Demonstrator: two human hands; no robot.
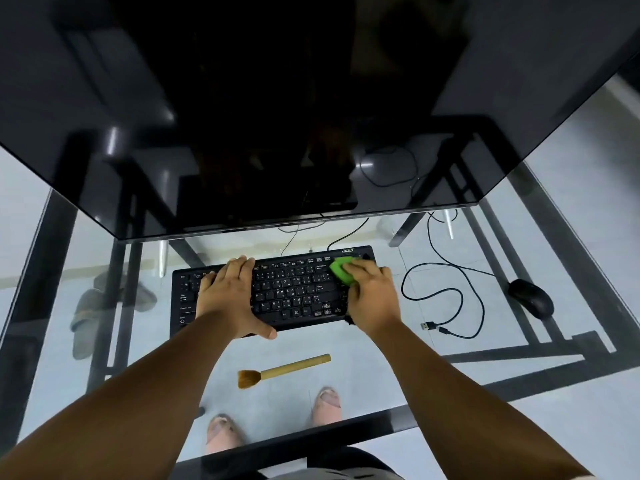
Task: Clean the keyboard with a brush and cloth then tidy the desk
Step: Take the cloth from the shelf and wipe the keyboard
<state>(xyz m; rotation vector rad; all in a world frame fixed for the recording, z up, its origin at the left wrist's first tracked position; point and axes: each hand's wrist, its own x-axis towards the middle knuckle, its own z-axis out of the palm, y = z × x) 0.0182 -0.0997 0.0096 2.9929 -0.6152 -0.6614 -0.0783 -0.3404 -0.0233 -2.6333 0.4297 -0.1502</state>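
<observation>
We count one black keyboard point(277, 289), one green cloth point(341, 269), one wooden-handled brush point(284, 370), one black mouse point(531, 298) and one dark monitor point(259, 116) on the glass tabletop point(381, 358). We see two hands, the left hand point(228, 299) and the right hand point(372, 299), and two bare feet point(221, 431) below the glass.

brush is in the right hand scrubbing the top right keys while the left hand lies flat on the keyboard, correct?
Not quite. The head view shows the right hand holding a green cloth on the top right keys, not the brush. The brush lies untouched on the glass desk in front of the keyboard. The left hand does lie flat on the keyboard.
</observation>
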